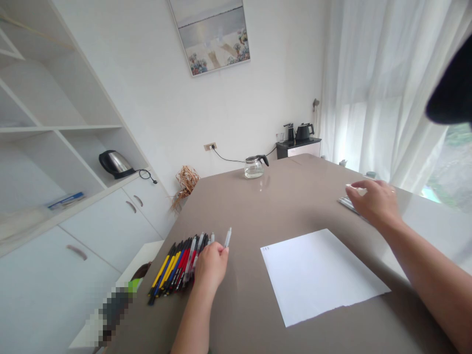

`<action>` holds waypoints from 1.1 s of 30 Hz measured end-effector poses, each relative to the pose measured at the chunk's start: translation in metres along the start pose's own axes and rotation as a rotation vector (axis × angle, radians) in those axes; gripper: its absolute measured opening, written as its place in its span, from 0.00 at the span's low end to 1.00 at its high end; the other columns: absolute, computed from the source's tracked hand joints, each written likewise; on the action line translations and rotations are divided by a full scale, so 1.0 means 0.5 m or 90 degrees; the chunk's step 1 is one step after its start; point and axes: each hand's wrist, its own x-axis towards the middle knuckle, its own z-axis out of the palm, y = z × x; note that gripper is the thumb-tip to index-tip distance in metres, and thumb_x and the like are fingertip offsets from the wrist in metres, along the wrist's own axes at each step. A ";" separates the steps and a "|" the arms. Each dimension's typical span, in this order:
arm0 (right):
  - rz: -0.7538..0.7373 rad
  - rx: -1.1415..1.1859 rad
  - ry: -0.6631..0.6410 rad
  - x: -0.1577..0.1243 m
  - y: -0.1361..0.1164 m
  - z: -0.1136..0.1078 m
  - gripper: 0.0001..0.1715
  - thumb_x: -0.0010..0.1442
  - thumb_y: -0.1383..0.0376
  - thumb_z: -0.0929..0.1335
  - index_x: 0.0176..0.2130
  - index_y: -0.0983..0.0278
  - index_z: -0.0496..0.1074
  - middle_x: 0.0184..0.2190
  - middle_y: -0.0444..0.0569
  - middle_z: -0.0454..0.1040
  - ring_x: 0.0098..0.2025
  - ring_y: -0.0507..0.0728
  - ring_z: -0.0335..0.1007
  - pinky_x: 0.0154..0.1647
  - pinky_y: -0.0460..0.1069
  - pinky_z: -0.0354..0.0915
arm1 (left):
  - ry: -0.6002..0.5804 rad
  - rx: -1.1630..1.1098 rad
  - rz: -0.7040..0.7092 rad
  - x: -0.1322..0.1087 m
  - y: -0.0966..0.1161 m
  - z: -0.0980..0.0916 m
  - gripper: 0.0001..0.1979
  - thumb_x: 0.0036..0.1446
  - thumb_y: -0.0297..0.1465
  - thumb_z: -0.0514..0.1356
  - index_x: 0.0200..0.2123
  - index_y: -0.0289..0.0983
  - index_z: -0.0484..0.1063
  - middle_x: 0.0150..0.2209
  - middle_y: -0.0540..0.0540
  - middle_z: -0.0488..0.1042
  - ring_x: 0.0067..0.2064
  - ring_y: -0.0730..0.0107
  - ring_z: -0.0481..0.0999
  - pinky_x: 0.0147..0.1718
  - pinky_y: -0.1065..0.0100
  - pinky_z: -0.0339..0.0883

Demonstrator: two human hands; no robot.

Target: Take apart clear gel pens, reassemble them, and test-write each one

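My left hand is closed on a white pen whose tip points up and away, right beside a row of several yellow, blue, red and black pens lying on the brown table. A white sheet of paper with small writing in its top left corner lies between my arms. At the right, my right hand rests over a small bunch of light pens, fingers curled on a white one.
A glass coffee pot stands at the table's far end. White cabinets with a steel kettle line the left wall. A side table with black kettles stands at the back; curtains hang on the right.
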 end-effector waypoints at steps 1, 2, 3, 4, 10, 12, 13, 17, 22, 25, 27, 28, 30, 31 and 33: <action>-0.039 0.035 -0.003 -0.014 -0.033 -0.010 0.20 0.51 0.55 0.59 0.37 0.65 0.68 0.38 0.56 0.66 0.43 0.60 0.56 0.41 0.52 0.51 | -0.010 -0.046 0.020 -0.005 0.013 0.004 0.13 0.51 0.38 0.49 0.28 0.37 0.68 0.28 0.44 0.72 0.31 0.65 0.70 0.30 0.66 0.60; -0.063 0.076 -0.047 -0.031 -0.066 -0.021 0.18 0.51 0.55 0.59 0.35 0.64 0.68 0.34 0.54 0.68 0.38 0.58 0.60 0.37 0.50 0.53 | -0.021 -0.085 0.039 -0.012 0.028 0.007 0.14 0.52 0.39 0.48 0.31 0.37 0.68 0.27 0.46 0.72 0.29 0.68 0.70 0.29 0.68 0.60; -0.073 0.123 -0.101 -0.053 -0.101 -0.033 0.18 0.52 0.55 0.59 0.34 0.64 0.68 0.31 0.52 0.69 0.33 0.56 0.61 0.33 0.49 0.54 | -0.037 -0.144 0.067 -0.021 0.044 0.011 0.15 0.53 0.40 0.47 0.32 0.37 0.67 0.27 0.47 0.71 0.29 0.70 0.70 0.28 0.70 0.61; -0.088 0.172 -0.161 -0.078 -0.134 -0.045 0.18 0.52 0.54 0.59 0.33 0.64 0.68 0.28 0.50 0.70 0.30 0.55 0.62 0.30 0.48 0.55 | -0.066 -0.304 0.099 -0.030 0.061 0.014 0.14 0.52 0.39 0.48 0.32 0.35 0.66 0.26 0.47 0.70 0.29 0.70 0.69 0.29 0.71 0.61; -0.382 0.441 -0.679 -0.247 -0.262 -0.093 0.20 0.52 0.54 0.61 0.38 0.64 0.68 0.31 0.48 0.70 0.31 0.52 0.63 0.30 0.45 0.59 | -0.191 -0.736 0.117 -0.082 0.133 0.017 0.11 0.50 0.36 0.55 0.31 0.33 0.66 0.24 0.49 0.68 0.28 0.73 0.67 0.30 0.71 0.60; -0.399 0.455 -0.778 -0.276 -0.270 -0.090 0.21 0.55 0.53 0.58 0.36 0.65 0.67 0.27 0.47 0.69 0.28 0.50 0.63 0.28 0.44 0.59 | -0.185 -0.772 0.108 -0.085 0.136 0.018 0.09 0.50 0.35 0.55 0.30 0.33 0.66 0.24 0.49 0.68 0.28 0.74 0.66 0.30 0.71 0.59; -0.389 0.457 -0.799 -0.282 -0.270 -0.087 0.22 0.56 0.53 0.56 0.36 0.65 0.67 0.25 0.46 0.67 0.26 0.49 0.61 0.27 0.44 0.58 | -0.174 -0.782 0.101 -0.083 0.134 0.019 0.09 0.49 0.34 0.56 0.29 0.33 0.67 0.24 0.49 0.68 0.28 0.75 0.65 0.31 0.72 0.59; -0.340 0.464 -0.812 -0.271 -0.263 -0.078 0.26 0.57 0.51 0.53 0.36 0.65 0.67 0.21 0.43 0.60 0.23 0.48 0.55 0.25 0.44 0.57 | -0.106 -0.879 0.030 -0.067 0.117 0.023 0.12 0.49 0.35 0.56 0.35 0.33 0.69 0.25 0.49 0.67 0.26 0.78 0.62 0.28 0.73 0.57; -0.301 0.489 -0.902 -0.255 -0.259 -0.087 0.27 0.56 0.49 0.53 0.37 0.66 0.67 0.20 0.42 0.56 0.21 0.47 0.53 0.24 0.44 0.55 | -0.097 -1.037 -0.012 -0.055 0.104 0.018 0.15 0.48 0.34 0.58 0.40 0.34 0.69 0.27 0.48 0.68 0.27 0.77 0.64 0.28 0.72 0.58; -0.286 0.504 -0.945 -0.257 -0.259 -0.089 0.26 0.56 0.50 0.53 0.36 0.66 0.65 0.19 0.41 0.55 0.20 0.47 0.51 0.23 0.44 0.54 | -0.103 -1.052 -0.006 -0.054 0.101 0.017 0.15 0.48 0.33 0.58 0.40 0.35 0.69 0.30 0.46 0.70 0.28 0.77 0.65 0.28 0.72 0.59; -0.283 0.504 -0.953 -0.259 -0.260 -0.088 0.25 0.56 0.50 0.53 0.35 0.66 0.64 0.19 0.41 0.55 0.20 0.47 0.51 0.22 0.43 0.54 | -0.103 -1.057 0.000 -0.053 0.100 0.017 0.13 0.48 0.33 0.58 0.38 0.35 0.70 0.30 0.47 0.71 0.27 0.78 0.66 0.29 0.72 0.60; -0.287 0.497 -0.947 -0.261 -0.260 -0.087 0.25 0.57 0.50 0.53 0.34 0.66 0.64 0.19 0.41 0.55 0.20 0.47 0.52 0.23 0.43 0.55 | -0.100 -1.059 0.001 -0.053 0.099 0.018 0.12 0.48 0.32 0.58 0.37 0.35 0.70 0.30 0.47 0.71 0.28 0.78 0.66 0.29 0.72 0.60; -0.310 0.471 -0.911 -0.265 -0.261 -0.084 0.24 0.57 0.51 0.52 0.32 0.65 0.64 0.20 0.42 0.57 0.21 0.47 0.52 0.23 0.43 0.55 | -0.078 -1.064 -0.002 -0.053 0.099 0.020 0.09 0.47 0.32 0.58 0.33 0.35 0.71 0.31 0.47 0.71 0.30 0.77 0.68 0.31 0.72 0.61; -0.328 0.454 -0.882 -0.268 -0.262 -0.083 0.24 0.57 0.51 0.52 0.32 0.65 0.63 0.21 0.42 0.58 0.21 0.47 0.53 0.24 0.43 0.55 | -0.063 -1.066 -0.007 -0.053 0.100 0.021 0.08 0.47 0.32 0.59 0.31 0.35 0.71 0.31 0.47 0.71 0.31 0.75 0.69 0.31 0.71 0.61; -0.364 0.417 -0.813 -0.274 -0.263 -0.081 0.23 0.58 0.52 0.51 0.31 0.64 0.64 0.23 0.43 0.60 0.23 0.48 0.54 0.25 0.43 0.55 | -0.029 -1.071 -0.020 -0.052 0.101 0.024 0.07 0.47 0.31 0.59 0.30 0.35 0.71 0.31 0.47 0.71 0.34 0.73 0.69 0.32 0.70 0.62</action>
